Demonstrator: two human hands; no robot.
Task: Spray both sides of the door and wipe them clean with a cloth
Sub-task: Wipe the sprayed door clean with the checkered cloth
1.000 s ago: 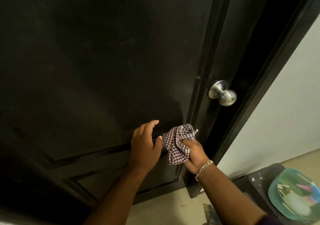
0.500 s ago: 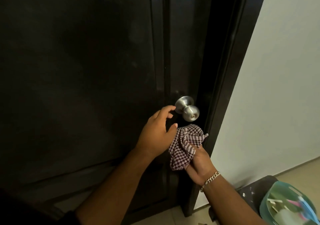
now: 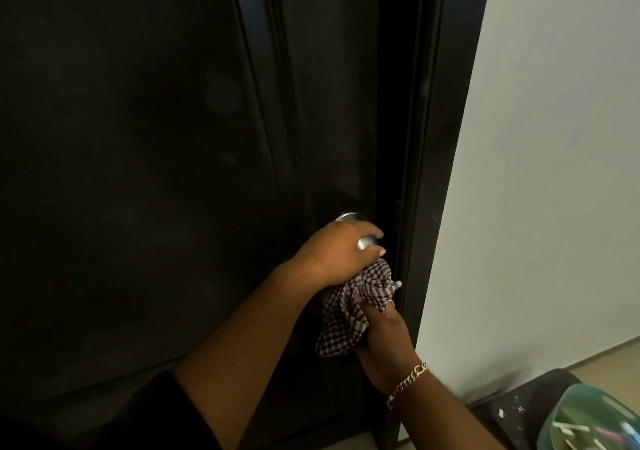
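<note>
The dark panelled door (image 3: 156,172) fills the left and middle of the view, shut against its dark frame (image 3: 436,138). My left hand (image 3: 337,254) grips the silver round door knob (image 3: 365,242), fingers curled over it so only a little metal shows. Just below, my right hand (image 3: 384,339), with a chain bracelet at the wrist, holds a bunched checked cloth (image 3: 349,311) close to the door's edge under the knob. No spray bottle is in view.
A pale wall (image 3: 554,172) stands right of the frame. At the bottom right a dark stool or stand (image 3: 519,411) bears a teal glassy dish (image 3: 595,422). A strip of light floor shows along the wall's foot.
My left hand rose from the lower door panel to the knob and closed around it. My right hand followed upward with the cloth. The view shifted up and to the right.
</note>
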